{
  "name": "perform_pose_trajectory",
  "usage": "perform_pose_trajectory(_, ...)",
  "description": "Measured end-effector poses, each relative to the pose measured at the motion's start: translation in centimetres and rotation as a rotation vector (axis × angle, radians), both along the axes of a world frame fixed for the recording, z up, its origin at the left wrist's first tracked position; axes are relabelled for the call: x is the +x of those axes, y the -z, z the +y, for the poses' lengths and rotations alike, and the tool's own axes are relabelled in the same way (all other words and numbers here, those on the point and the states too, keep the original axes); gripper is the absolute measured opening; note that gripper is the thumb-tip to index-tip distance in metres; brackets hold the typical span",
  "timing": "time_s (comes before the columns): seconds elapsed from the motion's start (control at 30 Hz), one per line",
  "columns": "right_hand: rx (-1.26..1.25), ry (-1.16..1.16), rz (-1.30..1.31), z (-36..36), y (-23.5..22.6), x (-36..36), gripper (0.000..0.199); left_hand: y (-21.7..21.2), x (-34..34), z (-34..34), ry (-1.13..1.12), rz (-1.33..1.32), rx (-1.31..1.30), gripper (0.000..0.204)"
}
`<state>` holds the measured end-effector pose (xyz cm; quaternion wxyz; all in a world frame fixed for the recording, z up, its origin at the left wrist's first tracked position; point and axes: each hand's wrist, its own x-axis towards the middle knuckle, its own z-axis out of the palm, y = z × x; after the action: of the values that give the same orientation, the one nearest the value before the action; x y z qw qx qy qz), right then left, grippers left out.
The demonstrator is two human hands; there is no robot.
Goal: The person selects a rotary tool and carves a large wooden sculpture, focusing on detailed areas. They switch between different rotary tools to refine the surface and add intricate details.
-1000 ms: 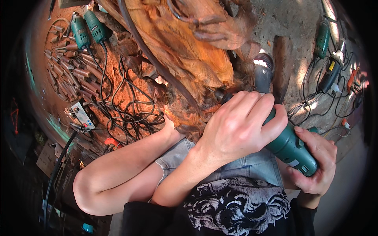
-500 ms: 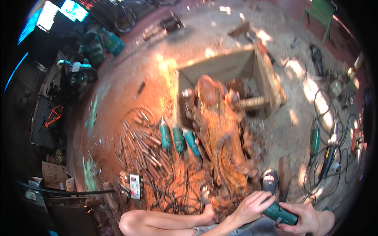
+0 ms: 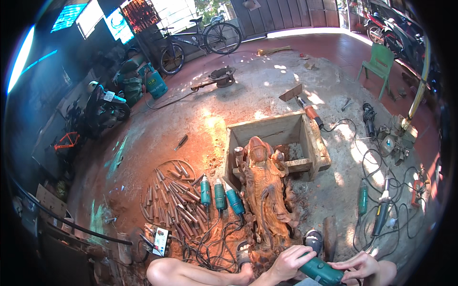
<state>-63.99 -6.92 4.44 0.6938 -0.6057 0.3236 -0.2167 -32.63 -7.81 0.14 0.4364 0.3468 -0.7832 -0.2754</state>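
A green electric grinder [image 3: 320, 270] lies across both hands, low over my lap at the bottom edge. My left hand [image 3: 289, 263] wraps its front end and hides whatever tip it has. At the back end, my right hand [image 3: 359, 265] closes its fingers and thumb on the body, by the cord. Just beyond my hands lies a carved wooden statue [image 3: 265, 190] of a robed figure, its head propped inside a wooden box frame [image 3: 312, 143]. Three more green grinders [image 3: 220, 196] lie along its left side.
Many carving chisels [image 3: 179, 198] are spread on the floor at left, above tangled black cords [image 3: 205, 252] and a white power strip [image 3: 161, 240]. Corded tools [image 3: 381, 214] lie on the right. An orange grinder [image 3: 311, 113] rests behind the box. A green chair [image 3: 378, 66] stands farther back.
The view has tipped up, showing more of the far room, with a bicycle and a gate. Both hands still hold the grinder, which sits a little lower and farther left in the picture.
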Motion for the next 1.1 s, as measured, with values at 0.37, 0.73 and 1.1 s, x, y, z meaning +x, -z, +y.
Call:
perform_pose_trajectory(0.37, -0.866, 0.019, 0.439, 0.7, -9.8, 7.9, 0.049, -1.5, 3.2, 1.8, -0.187, -0.222, -0.105, 0.055)
perform_pose_trajectory(0.73, 0.346, -0.499, -0.859, 9.5, -6.6, 32.4, 0.025, -1.3, 2.6, 2.6, -0.311, -0.321, -0.188, 0.031)
perform_pose_trajectory(1.1, 0.397, -0.693, -1.221, 13.3, -4.9, 37.2, 0.024, 0.9, 1.4, 3.6, -0.158, -0.328, -0.118, 0.035)
